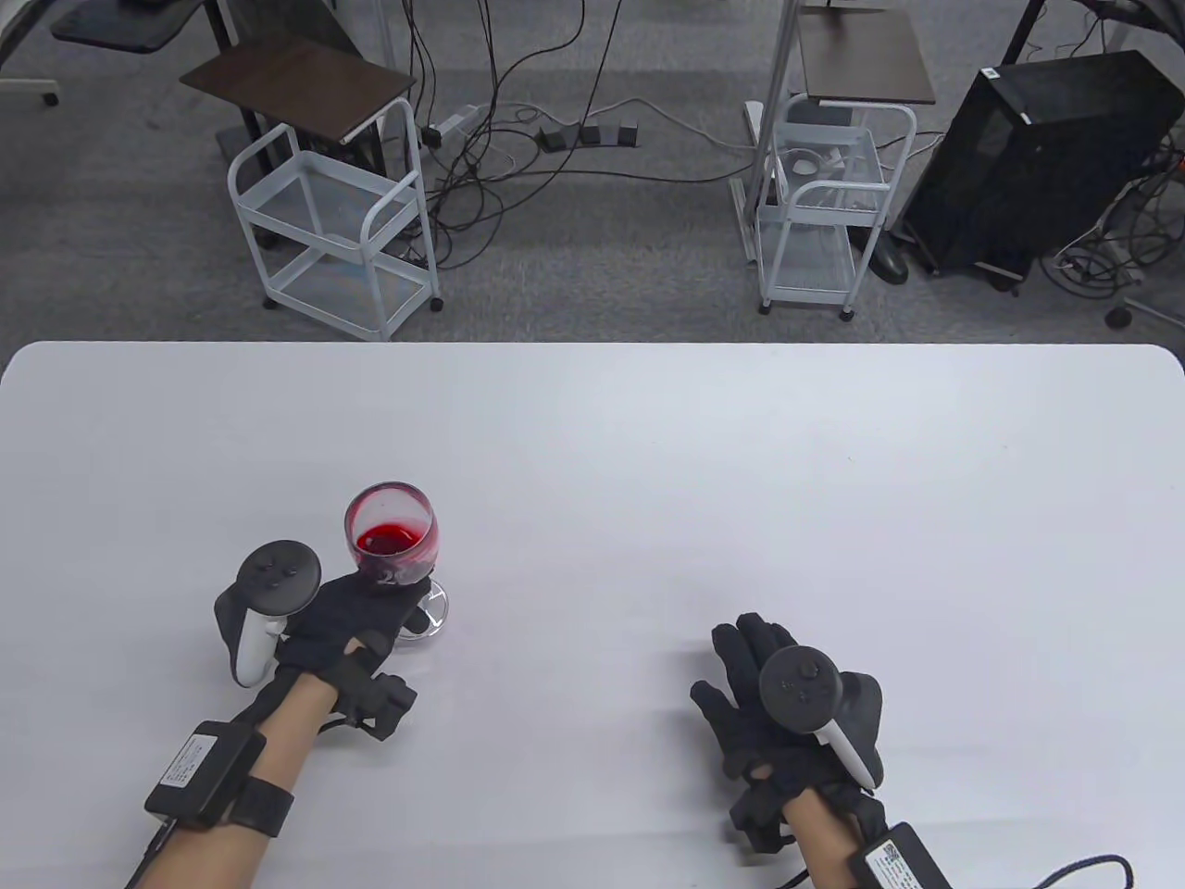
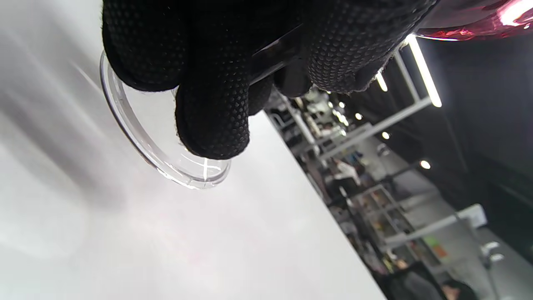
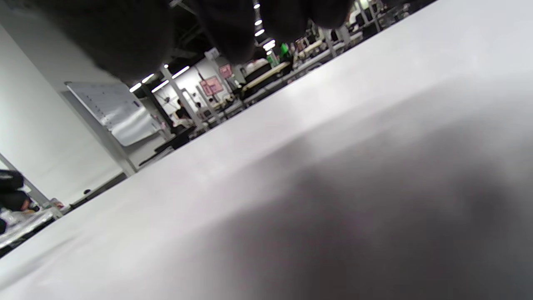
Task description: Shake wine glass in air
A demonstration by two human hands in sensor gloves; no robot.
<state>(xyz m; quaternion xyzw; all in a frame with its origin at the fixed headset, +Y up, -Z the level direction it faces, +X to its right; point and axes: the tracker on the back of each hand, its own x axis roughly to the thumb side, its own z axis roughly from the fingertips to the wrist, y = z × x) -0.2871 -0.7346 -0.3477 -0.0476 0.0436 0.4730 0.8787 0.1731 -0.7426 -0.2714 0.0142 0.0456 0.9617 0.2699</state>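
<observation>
A clear wine glass (image 1: 391, 532) with a little red wine in it is at the table's left front. My left hand (image 1: 400, 597) grips it around the stem, just under the bowl. In the left wrist view my fingers (image 2: 212, 121) wrap the stem; the round foot (image 2: 166, 154) shows tilted below them, and I cannot tell whether it touches the white table (image 2: 250, 250). The wine (image 2: 479, 25) shows at the top right. My right hand (image 1: 741, 662) rests flat on the table at the right front, fingers spread, holding nothing. Its fingers (image 3: 125, 37) are blurred in the right wrist view.
The white table (image 1: 648, 444) spans the whole view, with its far edge at mid-frame. Beyond it on the floor stand two white wire carts (image 1: 333, 231) (image 1: 815, 204), a black computer case (image 1: 1037, 157) and loose cables.
</observation>
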